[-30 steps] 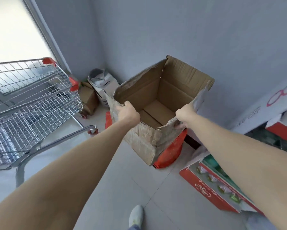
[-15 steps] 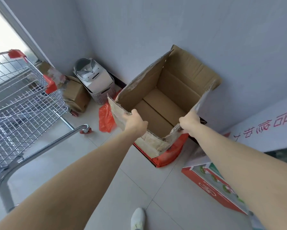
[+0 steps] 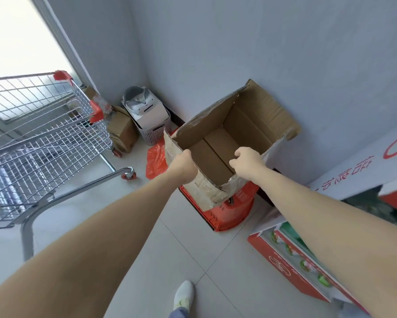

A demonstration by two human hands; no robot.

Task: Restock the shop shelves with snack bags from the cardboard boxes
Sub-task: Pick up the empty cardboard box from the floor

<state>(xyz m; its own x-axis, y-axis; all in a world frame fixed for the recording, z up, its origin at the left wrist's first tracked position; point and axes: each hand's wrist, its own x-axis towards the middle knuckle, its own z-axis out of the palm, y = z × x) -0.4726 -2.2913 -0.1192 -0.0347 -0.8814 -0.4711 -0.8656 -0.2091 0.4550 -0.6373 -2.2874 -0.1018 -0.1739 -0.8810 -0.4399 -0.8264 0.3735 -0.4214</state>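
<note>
An open brown cardboard box [image 3: 250, 125] rests on a stack of red shopping baskets [image 3: 229, 210] by the grey wall. Its inside is bare; no snack bags show. My left hand [image 3: 183, 166] grips the box's worn near-left flap. My right hand [image 3: 247, 162] hovers just above the near-right rim with its fingers loosely curled and apart, holding nothing.
A wire shopping cart [image 3: 43, 138] stands at the left. In the corner sit a small cardboard box [image 3: 121, 131], a grey basket with a white box [image 3: 149, 120] and an orange plastic bag [image 3: 156, 159]. Red-and-white cartons [image 3: 291, 267] lie at the right. My shoe [image 3: 184, 294] is below.
The box has come down and settled lower on the red baskets. My right hand has let go of the torn right flap and now hangs over the rim.
</note>
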